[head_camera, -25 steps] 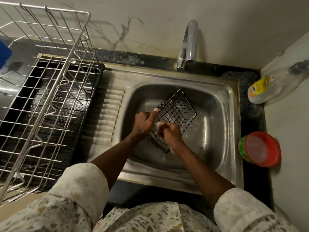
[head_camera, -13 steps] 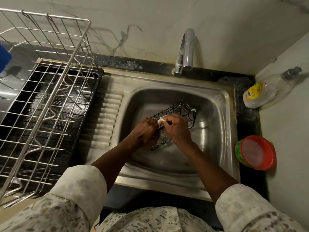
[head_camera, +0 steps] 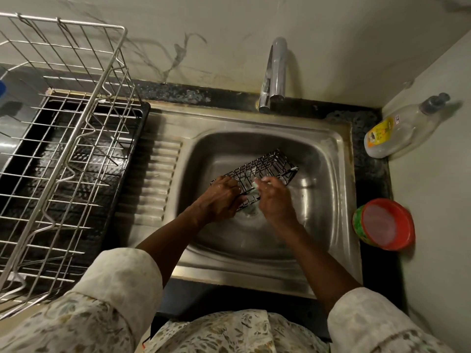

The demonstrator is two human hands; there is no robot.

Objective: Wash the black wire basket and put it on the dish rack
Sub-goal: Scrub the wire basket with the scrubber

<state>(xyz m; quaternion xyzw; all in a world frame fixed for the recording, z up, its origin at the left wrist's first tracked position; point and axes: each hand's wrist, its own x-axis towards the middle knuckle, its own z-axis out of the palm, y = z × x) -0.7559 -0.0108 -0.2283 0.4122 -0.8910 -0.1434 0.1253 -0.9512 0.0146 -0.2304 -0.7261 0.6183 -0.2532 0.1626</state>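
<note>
Left hand fingers tight around black wire basket; right hand fingers around scrubber.

- Location type: domestic kitchen, wash-up corner.
- Stainless steel sink with ribbed drainboard, set into a dark speckled countertop.
- Chrome faucet mounted behind the basin, against a pale veined wall.
- Wire dish rack over a black drip tray, left of the sink.
- Clear pump bottle with yellow label and red-lidded tub, right of the sink.
</note>
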